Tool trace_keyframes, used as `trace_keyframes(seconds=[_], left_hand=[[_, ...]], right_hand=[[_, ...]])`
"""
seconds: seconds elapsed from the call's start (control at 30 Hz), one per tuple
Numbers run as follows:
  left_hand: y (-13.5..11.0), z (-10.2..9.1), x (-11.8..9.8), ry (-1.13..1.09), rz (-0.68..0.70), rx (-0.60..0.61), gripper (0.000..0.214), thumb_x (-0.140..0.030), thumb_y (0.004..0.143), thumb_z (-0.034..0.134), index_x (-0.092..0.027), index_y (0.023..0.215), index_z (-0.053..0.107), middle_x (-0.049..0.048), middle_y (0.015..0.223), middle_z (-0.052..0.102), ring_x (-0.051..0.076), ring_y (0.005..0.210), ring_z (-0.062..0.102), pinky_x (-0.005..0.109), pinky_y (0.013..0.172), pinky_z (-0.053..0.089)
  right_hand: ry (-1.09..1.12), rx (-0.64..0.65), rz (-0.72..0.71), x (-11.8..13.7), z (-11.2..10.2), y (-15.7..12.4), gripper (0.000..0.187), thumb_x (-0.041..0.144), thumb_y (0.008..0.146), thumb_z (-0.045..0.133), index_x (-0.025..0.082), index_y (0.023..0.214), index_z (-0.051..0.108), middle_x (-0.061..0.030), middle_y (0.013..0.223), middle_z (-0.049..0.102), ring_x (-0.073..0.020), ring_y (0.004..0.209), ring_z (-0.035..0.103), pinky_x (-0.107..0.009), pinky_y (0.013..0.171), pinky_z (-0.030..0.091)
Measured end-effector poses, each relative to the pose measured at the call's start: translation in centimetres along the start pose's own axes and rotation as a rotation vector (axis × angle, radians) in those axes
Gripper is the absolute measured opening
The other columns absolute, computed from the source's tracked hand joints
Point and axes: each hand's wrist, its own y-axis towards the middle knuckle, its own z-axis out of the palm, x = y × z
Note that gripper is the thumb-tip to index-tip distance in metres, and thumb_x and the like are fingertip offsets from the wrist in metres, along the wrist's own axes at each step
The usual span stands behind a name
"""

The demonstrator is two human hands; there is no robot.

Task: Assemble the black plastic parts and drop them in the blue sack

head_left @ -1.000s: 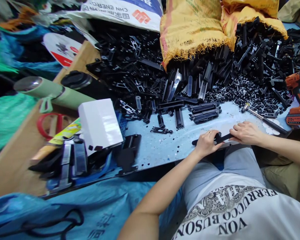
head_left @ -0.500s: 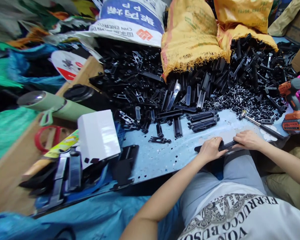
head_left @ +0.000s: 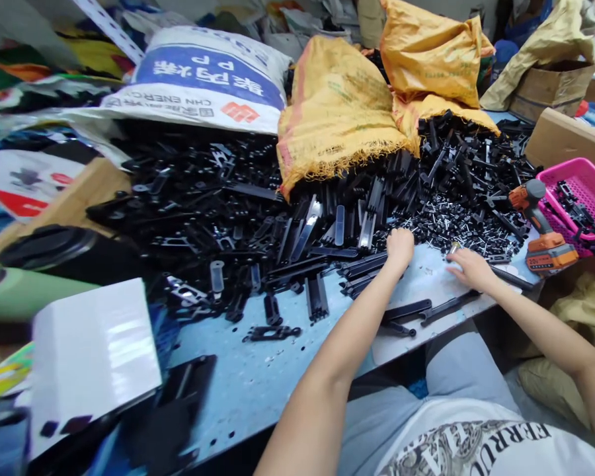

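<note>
My left hand point(head_left: 400, 246) reaches forward to the edge of a pile of small black and silver pins point(head_left: 446, 221). Its fingers curl down out of sight, next to a stack of black plastic bars point(head_left: 361, 270). My right hand point(head_left: 470, 268) lies flat on the blue worktable point(head_left: 277, 370), fingers stretched toward the head of a hammer point(head_left: 454, 248) whose handle runs under my wrist. Two long black bars point(head_left: 407, 309) point(head_left: 449, 304) lie loose on the table near its front edge, between my forearms. Neither hand touches them.
A big heap of black plastic parts point(head_left: 203, 198) spills from yellow sacks point(head_left: 337, 112) and a white sack point(head_left: 203, 79) at the back. An orange cordless drill point(head_left: 543, 231) and a pink basket point(head_left: 588, 178) stand at the right. A white box point(head_left: 94, 357) sits at the left.
Both hands let go of the black bar held at the table's front edge and moved forward. The left went to the pin pile, the right toward the hammer. The camera swung right and up.
</note>
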Motion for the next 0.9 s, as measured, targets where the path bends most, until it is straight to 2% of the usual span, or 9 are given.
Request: trace_keyframes(seconds=[0.1, 0.2, 0.27, 0.33, 0.47, 0.57, 0.67, 0.77, 0.9], left_hand=[[-2.9, -0.9, 0.3, -0.114, 0.032, -0.072, 0.021, -0.020, 0.086, 0.046, -0.011, 0.097, 0.061, 0.0155, 0.099, 0.061, 0.025, 0.095, 0.055, 0.036, 0.084, 0.043], [-7.7, -2.3, 1.9, -0.503, -0.006, -0.207, 0.018, -0.028, 0.081, 0.054, -0.015, 0.091, 0.063, 0.0080, 0.087, 0.063, 0.019, 0.080, 0.057, 0.033, 0.078, 0.045], [-11.2, -3.0, 3.6, -0.842, -0.157, -0.250, 0.021, -0.033, 0.075, 0.061, -0.016, 0.087, 0.064, 0.0051, 0.080, 0.063, 0.016, 0.071, 0.057, 0.030, 0.071, 0.046], [-14.6, -3.4, 5.1, -1.189, -0.366, -0.218, 0.028, -0.037, 0.066, 0.069, -0.015, 0.082, 0.064, 0.0033, 0.073, 0.062, 0.013, 0.063, 0.055, 0.027, 0.064, 0.045], [-19.3, -3.0, 6.8, -1.646, -0.680, -0.151, 0.035, -0.033, 0.053, 0.079, -0.012, 0.077, 0.064, 0.0014, 0.066, 0.060, 0.009, 0.056, 0.052, 0.022, 0.054, 0.042], [-20.6, -2.0, 6.7, -1.752, -0.790, -0.162, 0.036, -0.029, 0.047, 0.082, -0.011, 0.073, 0.064, 0.0013, 0.064, 0.060, 0.008, 0.054, 0.052, 0.020, 0.051, 0.041], [-20.7, -1.1, 6.3, -1.757, -0.799, -0.165, 0.037, -0.030, 0.045, 0.083, -0.010, 0.071, 0.064, 0.0016, 0.063, 0.061, 0.007, 0.053, 0.052, 0.020, 0.051, 0.041], [-20.6, -0.7, 5.9, -1.666, -0.747, -0.190, 0.038, -0.033, 0.047, 0.082, -0.011, 0.071, 0.064, 0.0011, 0.062, 0.061, 0.007, 0.052, 0.052, 0.020, 0.051, 0.041], [-20.5, -0.7, 5.4, -1.576, -0.644, -0.165, 0.035, -0.036, 0.051, 0.081, -0.012, 0.072, 0.065, -0.0007, 0.059, 0.060, 0.006, 0.050, 0.050, 0.019, 0.051, 0.040]], right_hand=[[-0.075, -0.082, 0.251, -1.3, -0.3, 4.2, 0.033, 0.037, 0.094, 0.038, 0.017, 0.114, 0.056, -0.0128, 0.111, 0.058, -0.0225, 0.105, 0.050, -0.032, 0.085, 0.043], [-0.124, -0.055, 0.420, -2.1, -0.1, 7.8, 0.031, 0.030, 0.093, 0.038, 0.014, 0.112, 0.056, -0.0156, 0.111, 0.058, -0.0242, 0.104, 0.050, -0.032, 0.081, 0.043], [-0.113, -0.008, 0.446, -2.4, 0.1, 9.2, 0.028, 0.025, 0.092, 0.037, 0.013, 0.109, 0.057, -0.0162, 0.109, 0.060, -0.0238, 0.102, 0.053, -0.032, 0.081, 0.043], [-0.086, -0.004, 0.471, -2.6, 0.3, 9.6, 0.027, 0.022, 0.089, 0.039, 0.014, 0.107, 0.058, -0.0151, 0.106, 0.062, -0.0236, 0.098, 0.055, -0.033, 0.080, 0.043], [0.011, -0.137, 0.457, -2.9, 0.2, 8.4, 0.026, 0.023, 0.082, 0.047, 0.016, 0.103, 0.060, -0.0107, 0.101, 0.062, -0.0227, 0.091, 0.058, -0.033, 0.079, 0.044], [0.140, -0.204, 0.339, -2.3, -0.5, 6.6, 0.025, 0.020, 0.077, 0.049, 0.016, 0.096, 0.064, -0.0095, 0.098, 0.059, -0.0197, 0.084, 0.057, -0.031, 0.078, 0.045], [0.280, -0.190, 0.217, -0.8, -1.7, 4.5, 0.024, 0.021, 0.079, 0.048, 0.016, 0.094, 0.066, -0.0102, 0.102, 0.056, -0.0181, 0.082, 0.057, -0.031, 0.075, 0.048], [0.398, -0.088, 0.114, 1.1, -2.9, 2.7, 0.023, 0.026, 0.082, 0.050, 0.017, 0.095, 0.067, -0.0088, 0.100, 0.059, -0.0174, 0.083, 0.058, -0.031, 0.075, 0.048], [0.504, 0.155, 0.062, 3.7, -3.9, 1.0, 0.020, 0.031, 0.079, 0.059, 0.017, 0.091, 0.067, -0.0048, 0.085, 0.067, -0.0156, 0.074, 0.060, -0.028, 0.074, 0.047]])
